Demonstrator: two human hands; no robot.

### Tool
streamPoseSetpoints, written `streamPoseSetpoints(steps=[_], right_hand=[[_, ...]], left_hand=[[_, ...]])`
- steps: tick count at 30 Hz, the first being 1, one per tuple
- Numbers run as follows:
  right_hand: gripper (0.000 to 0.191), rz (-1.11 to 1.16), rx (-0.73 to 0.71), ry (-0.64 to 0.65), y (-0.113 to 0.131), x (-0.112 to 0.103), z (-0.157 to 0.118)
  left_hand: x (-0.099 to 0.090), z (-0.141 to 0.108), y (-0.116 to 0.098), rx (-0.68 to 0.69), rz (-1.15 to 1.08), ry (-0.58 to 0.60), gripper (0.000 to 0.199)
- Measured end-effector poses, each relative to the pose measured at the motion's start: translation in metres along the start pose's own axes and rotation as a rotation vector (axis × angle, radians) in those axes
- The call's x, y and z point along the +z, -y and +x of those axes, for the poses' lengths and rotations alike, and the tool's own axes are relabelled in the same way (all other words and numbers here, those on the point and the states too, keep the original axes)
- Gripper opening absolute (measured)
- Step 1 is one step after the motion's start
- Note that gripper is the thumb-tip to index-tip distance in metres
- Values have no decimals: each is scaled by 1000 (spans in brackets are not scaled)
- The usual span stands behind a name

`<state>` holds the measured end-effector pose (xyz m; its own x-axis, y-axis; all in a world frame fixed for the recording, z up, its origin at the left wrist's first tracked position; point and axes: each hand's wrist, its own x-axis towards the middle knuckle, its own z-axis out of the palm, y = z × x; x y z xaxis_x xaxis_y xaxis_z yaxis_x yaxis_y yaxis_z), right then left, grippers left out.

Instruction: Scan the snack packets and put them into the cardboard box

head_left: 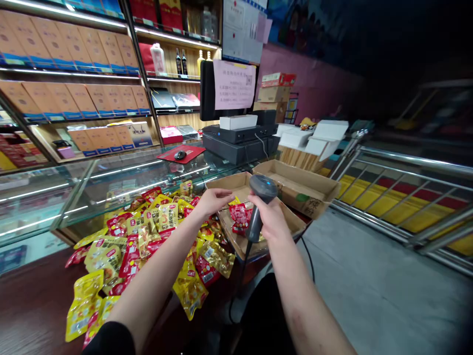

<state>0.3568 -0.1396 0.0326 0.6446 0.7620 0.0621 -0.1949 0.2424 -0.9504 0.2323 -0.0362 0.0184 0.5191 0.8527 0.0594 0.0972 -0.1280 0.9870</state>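
Note:
My right hand is wrapped round the handle of a dark barcode scanner, whose head shows a small blue light. The scanner is over an open cardboard box. A red snack packet lies in that box, beside the scanner. My left hand reaches over the box's near left side, fingers stretched out and nothing visible in them. Left of the box, and partly under my left forearm, a pile of yellow, red and gold snack packets covers part of the counter.
A second cardboard box stands behind the first. Further back are a monitor with a paper sheet and a mouse on a red mat. A metal railing runs at the right. The scanner's cable hangs below.

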Motion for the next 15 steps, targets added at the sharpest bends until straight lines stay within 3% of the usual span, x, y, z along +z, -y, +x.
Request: streamPoseSetpoints(steps=[6, 12, 15], right_hand=[[30, -32, 99, 220, -19, 48, -28], [26, 0, 221, 508, -55, 113, -64], [23, -32, 230, 603, -72, 140, -79]], left_hand=[[-67, -36, 9, -32, 34, -119, 42], [-155, -101, 20, -81, 38, -331, 47], [-184, -133, 28, -97, 20, -424, 50]])
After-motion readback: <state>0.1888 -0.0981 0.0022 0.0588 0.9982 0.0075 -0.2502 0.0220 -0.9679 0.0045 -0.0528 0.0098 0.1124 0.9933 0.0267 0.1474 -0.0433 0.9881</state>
